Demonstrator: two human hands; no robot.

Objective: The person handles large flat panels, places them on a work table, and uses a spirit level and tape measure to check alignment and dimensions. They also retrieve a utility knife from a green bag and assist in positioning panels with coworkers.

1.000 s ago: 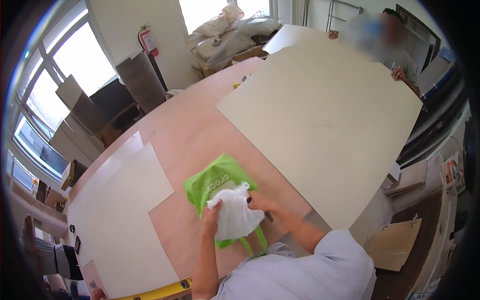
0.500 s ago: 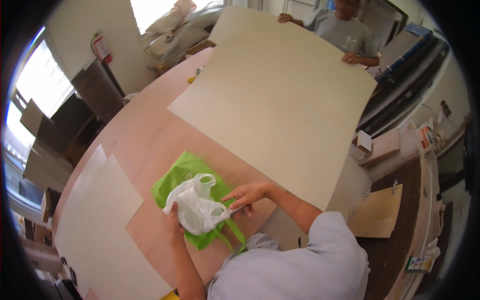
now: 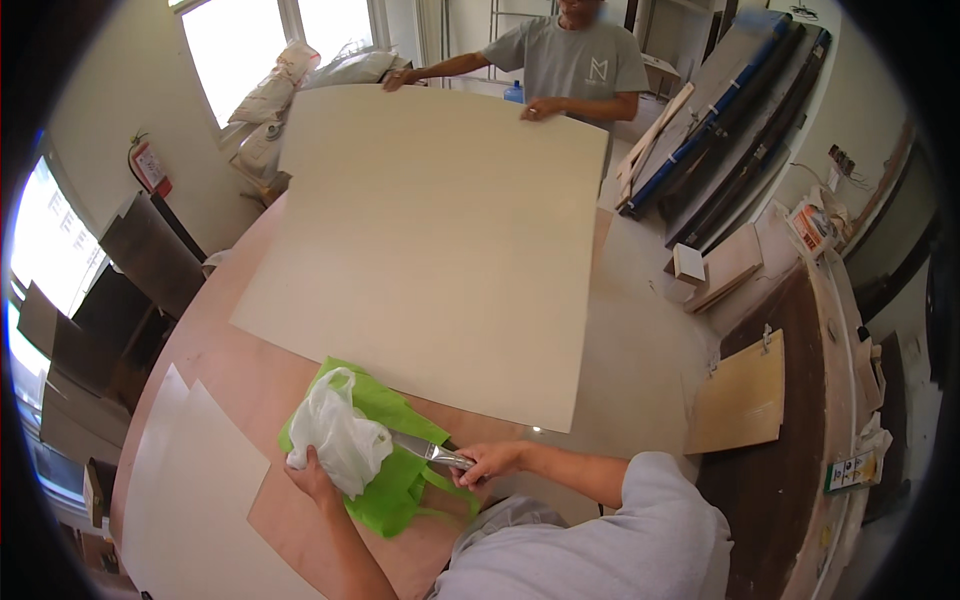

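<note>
Right hand (image 3: 485,463): fingers wrapped round the handle of a shiny metal bladed tool (image 3: 443,456), long axis pointing left and slightly away at the crinkly, thin white plastic bag (image 3: 345,437); tip contact can't tell. Left hand (image 3: 314,478) is nearer, fingers pinching the bag's near-left side. Matte green fabric tote (image 3: 385,505) underneath, by the bench's (image 3: 205,347) near edge.

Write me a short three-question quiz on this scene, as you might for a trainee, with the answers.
1. What does the person's right hand hold?
2. True or false: the left hand holds the white bag.
3. How many hands does the co-worker have on the board? (a) none (b) one (c) two

Key:
1. A metal tool.
2. True.
3. (c)
</note>
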